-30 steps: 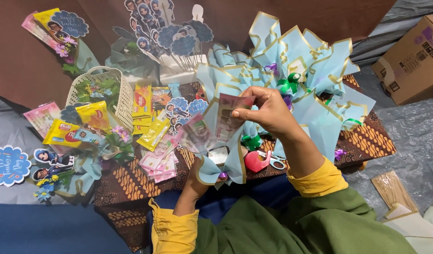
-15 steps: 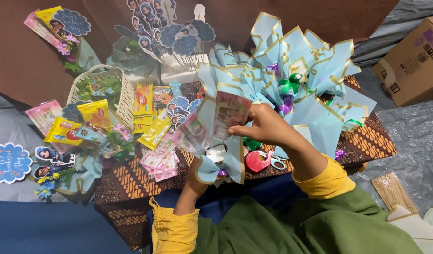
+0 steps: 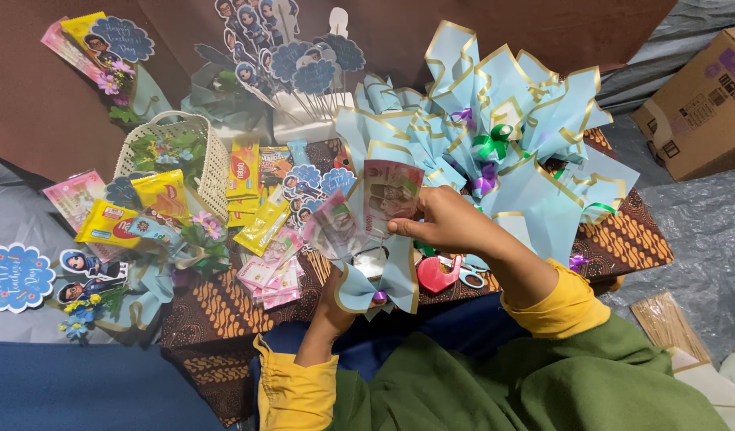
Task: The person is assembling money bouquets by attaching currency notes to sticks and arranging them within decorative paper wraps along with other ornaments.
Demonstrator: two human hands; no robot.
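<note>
The right hand pinches a pink banknote against the small blue-wrapped bouquet, near centre, which the left hand grips from below. The note seems mid-placement; seating it needs a steady push.

Right hand: a folded banknote is pinched at its lower edge. Left hand: a small blue paper bouquet is gripped from below, the banknote set into it. Finished blue bouquets are stacked behind. White basket, snack packets and red scissors are laid on the patterned cloth.
</note>
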